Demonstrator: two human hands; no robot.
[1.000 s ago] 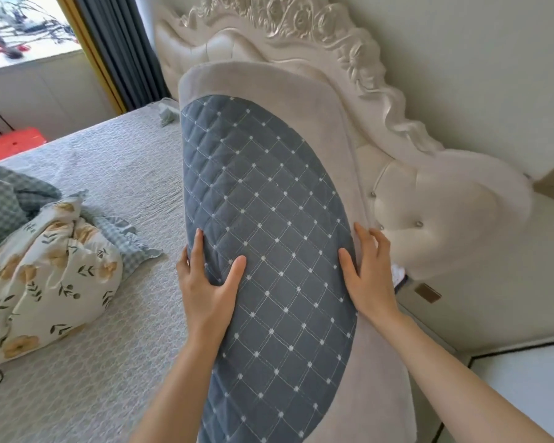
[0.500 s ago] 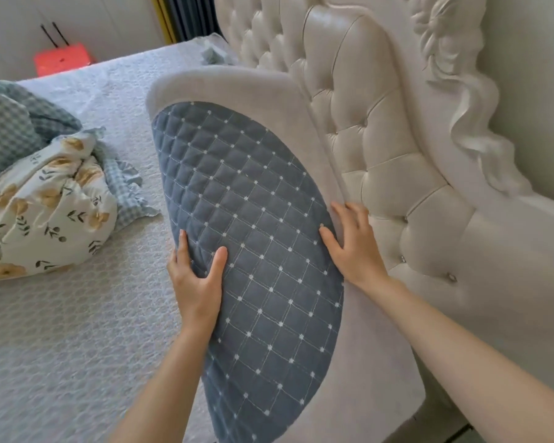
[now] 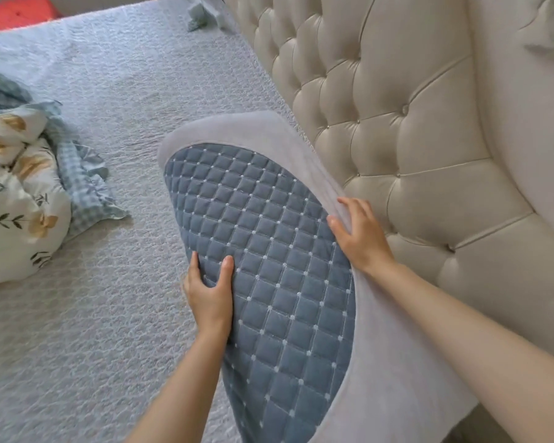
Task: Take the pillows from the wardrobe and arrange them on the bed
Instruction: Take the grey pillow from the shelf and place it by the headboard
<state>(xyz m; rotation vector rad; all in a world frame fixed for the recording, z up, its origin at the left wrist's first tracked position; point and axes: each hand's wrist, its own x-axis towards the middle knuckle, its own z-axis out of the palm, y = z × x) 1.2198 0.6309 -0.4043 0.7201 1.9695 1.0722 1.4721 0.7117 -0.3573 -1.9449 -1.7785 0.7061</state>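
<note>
The left hand (image 3: 210, 298) grips the near left edge of the pillow (image 3: 263, 251), thumb pressed onto the blue quilted panel and the fingers wrapped around the side and hidden behind it. The right hand (image 3: 362, 235) lies along the pillow's right edge, fingers spread over the grey border where it curves away toward the headboard (image 3: 406, 129); the palm presses the fabric and the fingertips curl over the rim, so both hands are closed on the same pillow.

The pillow is long and oval, blue diamond quilting with pale dots at the crossings, framed by a plain grey band. It is held tilted, its far end lowest and close to the bed (image 3: 115, 314) (whether it touches the cover there cannot be told), its right side just beside the cream tufted headboard.

The bed wears a pale grey textured cover. On its left lies a crumpled floral quilt (image 3: 16, 203) with a blue checked ruffle, well apart from the pillow. A small pale blue cloth (image 3: 199, 14) sits at the far end by the headboard, and a red object (image 3: 16, 12) shows beyond the bed.
</note>
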